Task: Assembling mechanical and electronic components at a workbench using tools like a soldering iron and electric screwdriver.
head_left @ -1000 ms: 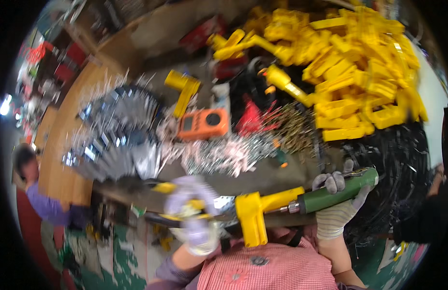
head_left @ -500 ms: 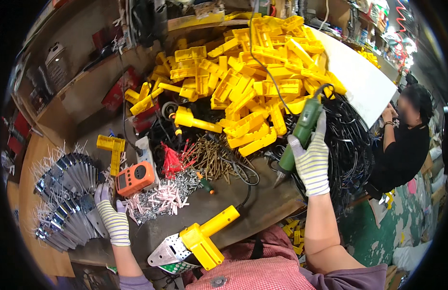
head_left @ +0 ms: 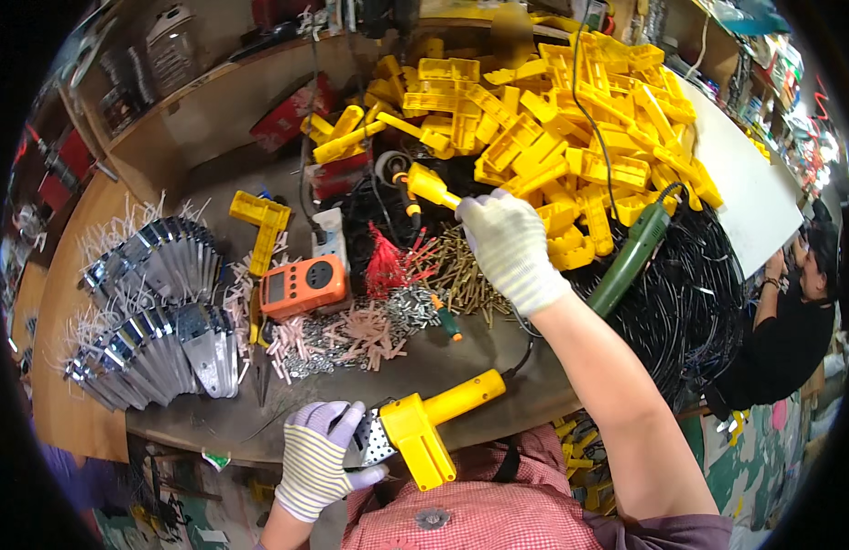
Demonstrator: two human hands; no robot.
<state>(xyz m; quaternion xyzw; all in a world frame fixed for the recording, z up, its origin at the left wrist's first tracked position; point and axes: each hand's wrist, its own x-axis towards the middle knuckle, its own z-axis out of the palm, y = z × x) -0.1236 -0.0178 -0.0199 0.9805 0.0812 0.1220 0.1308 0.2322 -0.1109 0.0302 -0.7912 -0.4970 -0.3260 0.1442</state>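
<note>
At the table's front edge lies a yellow pipe welder (head_left: 422, 440) with a perforated metal plate and a round handle. My left hand (head_left: 319, 458), in a striped glove, closes on that plate, thumb below and fingers above. Further back, my gloved right hand (head_left: 511, 247) is curled over the narrow end of a yellow handled part (head_left: 431, 185); its fingertips are partly hidden. Right of this hand, a green electric screwdriver (head_left: 633, 252) hangs on its cord before black cables (head_left: 662, 312). Grey metal plates with white wires (head_left: 154, 348) stand in rows on the left.
A heap of yellow housing halves (head_left: 534, 137) covers the back. Pliers (head_left: 257, 353), an orange meter (head_left: 305, 286), small screws (head_left: 415, 307), pink sleeves (head_left: 369, 335) and brass-coloured screws (head_left: 470, 284) lie mid-table. Another person (head_left: 786, 321) works at the right beside a white board (head_left: 745, 197).
My right hand has let go of the green screwdriver and moved left to the yellow handled part. My left hand has left the metal plates and taken hold of the pipe welder. The view has shifted.
</note>
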